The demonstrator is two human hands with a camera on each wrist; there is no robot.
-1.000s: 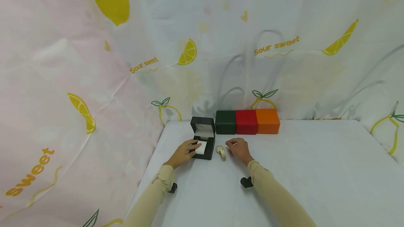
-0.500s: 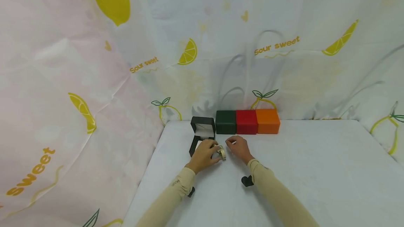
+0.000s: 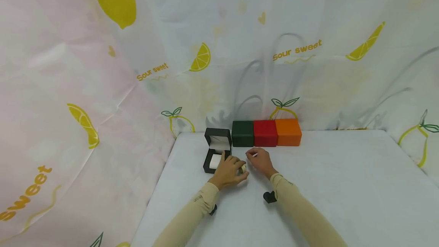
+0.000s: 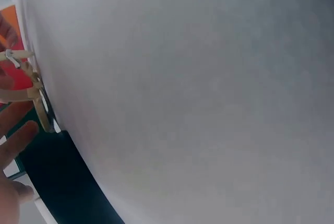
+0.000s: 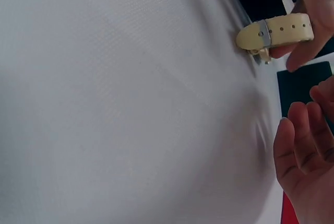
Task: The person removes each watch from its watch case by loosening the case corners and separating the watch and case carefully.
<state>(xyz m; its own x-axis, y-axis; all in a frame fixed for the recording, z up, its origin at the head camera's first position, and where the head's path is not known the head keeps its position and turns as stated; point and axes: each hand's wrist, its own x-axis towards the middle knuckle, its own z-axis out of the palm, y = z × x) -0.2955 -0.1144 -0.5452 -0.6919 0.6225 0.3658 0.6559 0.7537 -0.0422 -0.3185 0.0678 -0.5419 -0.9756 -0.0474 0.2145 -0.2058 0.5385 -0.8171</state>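
where the left hand grips, the watch sits between its fingers.

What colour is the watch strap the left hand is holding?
Cream, pale yellow, with a silver buckle; the watch strap shows best in the right wrist view.

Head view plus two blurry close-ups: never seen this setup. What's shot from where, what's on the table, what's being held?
No robot here: a person works with bare hands, wearing one camera on the head and one on each wrist. The wide picture is the head view; the close-ups look past each wrist at that hand. On the white table stands an open black box with a white cushion, then closed green, red and orange boxes in a row. The left hand grips a cream watch beside the black box. The right hand rests nearby with loosely curled fingers and holds nothing that shows.
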